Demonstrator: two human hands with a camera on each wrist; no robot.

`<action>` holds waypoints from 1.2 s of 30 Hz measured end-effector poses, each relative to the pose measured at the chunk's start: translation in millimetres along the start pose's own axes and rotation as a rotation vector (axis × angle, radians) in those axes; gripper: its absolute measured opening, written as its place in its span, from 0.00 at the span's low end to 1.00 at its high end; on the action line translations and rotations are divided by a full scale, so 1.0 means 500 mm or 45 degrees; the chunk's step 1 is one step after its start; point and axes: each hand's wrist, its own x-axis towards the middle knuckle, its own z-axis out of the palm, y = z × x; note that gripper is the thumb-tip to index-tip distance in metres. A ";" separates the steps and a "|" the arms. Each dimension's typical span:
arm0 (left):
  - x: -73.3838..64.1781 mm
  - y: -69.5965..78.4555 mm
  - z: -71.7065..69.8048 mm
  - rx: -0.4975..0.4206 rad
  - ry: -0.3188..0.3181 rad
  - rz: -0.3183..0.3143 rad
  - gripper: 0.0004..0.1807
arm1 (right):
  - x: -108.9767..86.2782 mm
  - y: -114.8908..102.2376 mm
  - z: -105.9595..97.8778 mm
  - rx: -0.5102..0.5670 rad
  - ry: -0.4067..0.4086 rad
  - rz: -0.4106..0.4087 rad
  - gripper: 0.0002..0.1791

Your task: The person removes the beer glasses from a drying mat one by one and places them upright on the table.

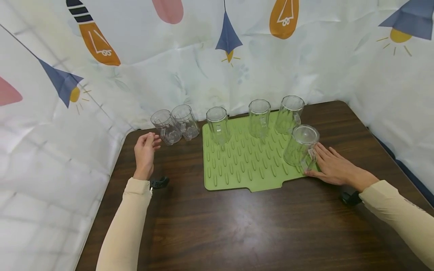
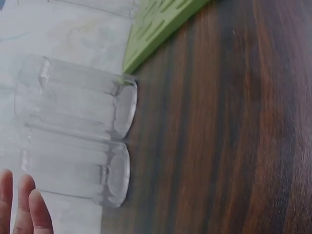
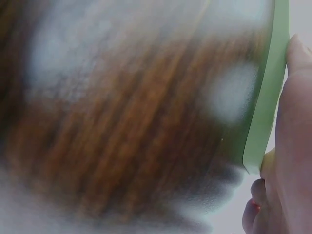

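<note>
Glass mugs (image 1: 295, 152) and green mat (image 1: 237, 169) sit between the hands (image 1: 145, 154) (image 1: 333, 165).

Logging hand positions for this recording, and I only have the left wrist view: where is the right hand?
Observer: The right hand is at the front right corner of the green ridged mat, beside a glass mug.
Operator: How many mugs stand on that mat in all?
Observer: Four; the other three stand farther back.
Operator: Any print on the cloth behind?
Observer: Yes, the cloth backdrop shows orange light bulbs among its prints.
</note>
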 end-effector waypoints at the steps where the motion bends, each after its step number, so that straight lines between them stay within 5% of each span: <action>1: -0.002 0.002 0.002 -0.003 0.005 0.011 0.10 | 0.000 0.000 0.000 -0.003 0.000 -0.002 0.60; 8: -0.025 0.030 0.030 -0.032 -0.017 0.061 0.09 | 0.000 -0.004 -0.003 -0.012 -0.001 0.001 0.60; 24: -0.081 0.081 0.121 0.009 -0.278 0.142 0.23 | -0.001 0.000 0.002 -0.043 0.021 0.009 0.60; 36: -0.130 0.107 0.193 -0.043 -0.439 0.222 0.15 | -0.002 -0.004 0.000 -0.024 0.021 0.023 0.61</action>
